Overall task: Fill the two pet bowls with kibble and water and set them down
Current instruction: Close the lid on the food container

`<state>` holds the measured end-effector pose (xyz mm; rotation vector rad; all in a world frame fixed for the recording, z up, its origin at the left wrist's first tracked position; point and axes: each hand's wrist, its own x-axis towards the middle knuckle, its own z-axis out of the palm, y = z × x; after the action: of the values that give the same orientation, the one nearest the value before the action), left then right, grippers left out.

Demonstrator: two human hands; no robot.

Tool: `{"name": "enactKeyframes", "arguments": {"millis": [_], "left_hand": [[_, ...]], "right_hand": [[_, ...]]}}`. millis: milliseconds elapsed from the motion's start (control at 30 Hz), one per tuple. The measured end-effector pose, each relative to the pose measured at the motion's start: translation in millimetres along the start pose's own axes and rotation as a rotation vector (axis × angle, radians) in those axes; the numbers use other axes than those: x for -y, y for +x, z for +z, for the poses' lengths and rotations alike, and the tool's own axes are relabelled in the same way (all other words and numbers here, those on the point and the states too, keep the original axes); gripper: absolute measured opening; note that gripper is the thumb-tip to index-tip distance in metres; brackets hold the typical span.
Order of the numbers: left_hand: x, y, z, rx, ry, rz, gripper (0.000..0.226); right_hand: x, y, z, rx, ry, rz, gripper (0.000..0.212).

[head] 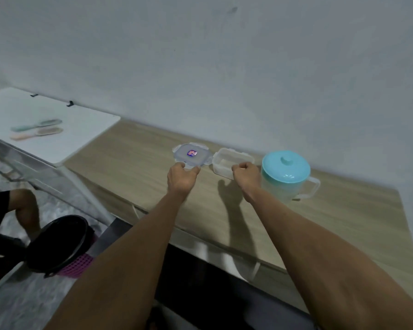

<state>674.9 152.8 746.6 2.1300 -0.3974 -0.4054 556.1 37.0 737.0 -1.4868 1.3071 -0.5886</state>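
Wooden counter [134,148]; lid [192,155] sticker unreadable

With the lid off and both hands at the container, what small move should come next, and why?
Probably let go of the lid, which lies flat on the wooden table under the left hand, and lift the open container with the right hand. No pet bowls show here, so it likely has to be carried to them.

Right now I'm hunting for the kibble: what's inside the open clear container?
The open container shows only a pale floor through its walls; no kibble is apparent. The right hand covers its near corner, and blur hides detail.
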Motion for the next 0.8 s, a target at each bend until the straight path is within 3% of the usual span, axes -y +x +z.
{"name": "enactKeyframes", "arguments": {"millis": [200, 367, 633, 800], "left_hand": [[8.8, 91.9, -2.8, 0.136, 0.104, 0.064, 0.052], [23.2, 174.8, -3.3, 0.267, 0.22, 0.121, 0.069], [36.1, 265.9, 24.2, 0.439, 0.503, 0.292, 0.081], [38.7, 295.0, 38.1, 0.57, 0.644, 0.342, 0.097]], "right_hand": [[8.8, 44.0, 30.9, -0.236, -0.115, 0.026, 0.05], [2.4, 67.4, 49.1, -0.374, -0.278, 0.13, 0.049], [-31.4, 93.8, 65.1, -0.454, -0.236, 0.239, 0.039], [-42.9, 96.3, 75.8, -0.476, -0.275, 0.217, 0.044]]}}
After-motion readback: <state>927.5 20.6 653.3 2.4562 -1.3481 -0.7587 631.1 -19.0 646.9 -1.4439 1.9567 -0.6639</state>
